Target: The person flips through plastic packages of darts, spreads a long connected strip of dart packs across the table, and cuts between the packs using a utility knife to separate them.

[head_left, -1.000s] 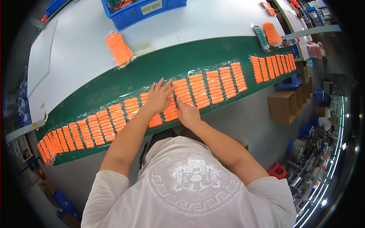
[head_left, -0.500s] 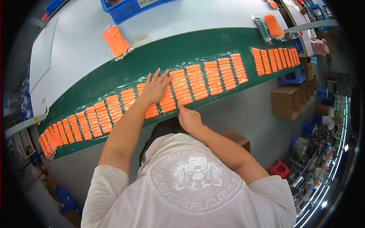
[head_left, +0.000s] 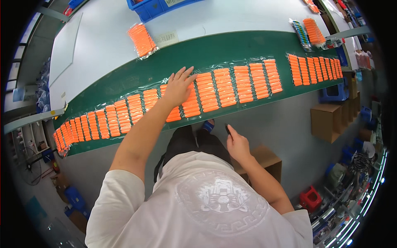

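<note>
A long strip of clear plastic packs (head_left: 207, 93), each filled with a row of orange sticks, runs along the front of the green mat. My left hand (head_left: 177, 91) lies flat on the strip near its middle, fingers spread over the packs. Off the front edge of the table, my right hand (head_left: 238, 145) is closed round a small dark object (head_left: 228, 129); only its tip shows, so its kind is unclear. A shorter run of the same orange packs (head_left: 314, 69) lies to the right, with a gap of green mat between the two.
The green mat (head_left: 231, 45) covers the front of a white table (head_left: 103, 33). Farther back are a blue bin (head_left: 151, 10), a loose orange pack (head_left: 142, 40) and a multicoloured pack (head_left: 301, 35). Cardboard boxes (head_left: 326, 124) and a red stool (head_left: 310, 198) stand on the floor.
My right hand has come off the strip, down and to the right past the table edge, and a dark tip now shows in it. My left hand stays on the packs. The view has shifted slightly.
</note>
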The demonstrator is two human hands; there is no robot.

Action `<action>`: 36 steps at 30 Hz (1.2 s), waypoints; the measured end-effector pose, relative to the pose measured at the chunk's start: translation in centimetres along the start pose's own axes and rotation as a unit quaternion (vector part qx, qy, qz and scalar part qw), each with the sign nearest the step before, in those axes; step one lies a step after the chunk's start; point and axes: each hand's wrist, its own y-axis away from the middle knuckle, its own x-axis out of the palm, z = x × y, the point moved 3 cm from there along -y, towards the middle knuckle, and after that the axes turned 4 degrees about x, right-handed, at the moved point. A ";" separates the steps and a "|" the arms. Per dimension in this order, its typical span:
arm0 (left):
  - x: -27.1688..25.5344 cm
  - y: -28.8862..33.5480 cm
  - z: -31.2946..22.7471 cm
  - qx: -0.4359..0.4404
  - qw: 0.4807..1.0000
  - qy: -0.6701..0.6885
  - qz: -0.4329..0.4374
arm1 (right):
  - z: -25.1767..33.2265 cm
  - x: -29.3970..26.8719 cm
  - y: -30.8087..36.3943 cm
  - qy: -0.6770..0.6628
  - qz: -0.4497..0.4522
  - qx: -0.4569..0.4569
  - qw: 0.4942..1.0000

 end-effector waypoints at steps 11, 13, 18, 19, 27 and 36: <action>-2.2 7.2 4.4 -0.027 0.981 0.105 -0.162 | 8.3 4.8 -6.3 -0.070 -0.048 -0.070 0.994; -2.3 7.5 4.8 -0.019 0.985 0.109 -0.131 | 11.0 6.6 -8.6 -0.047 -0.029 -0.062 0.997; -1.0 8.5 6.4 0.006 0.998 0.012 -0.065 | 14.7 10.4 -15.3 0.045 -0.013 -0.067 0.997; -0.9 8.5 6.6 0.020 0.999 0.003 -0.040 | 15.1 11.0 -16.4 0.062 -0.026 -0.077 0.995; -1.6 7.9 7.7 0.052 0.998 -0.046 -0.003 | 15.9 13.3 -18.5 0.145 -0.058 -0.074 0.985; -1.1 8.2 8.3 0.055 0.994 -0.086 0.040 | 15.1 13.4 -12.9 0.120 -0.045 -0.039 0.991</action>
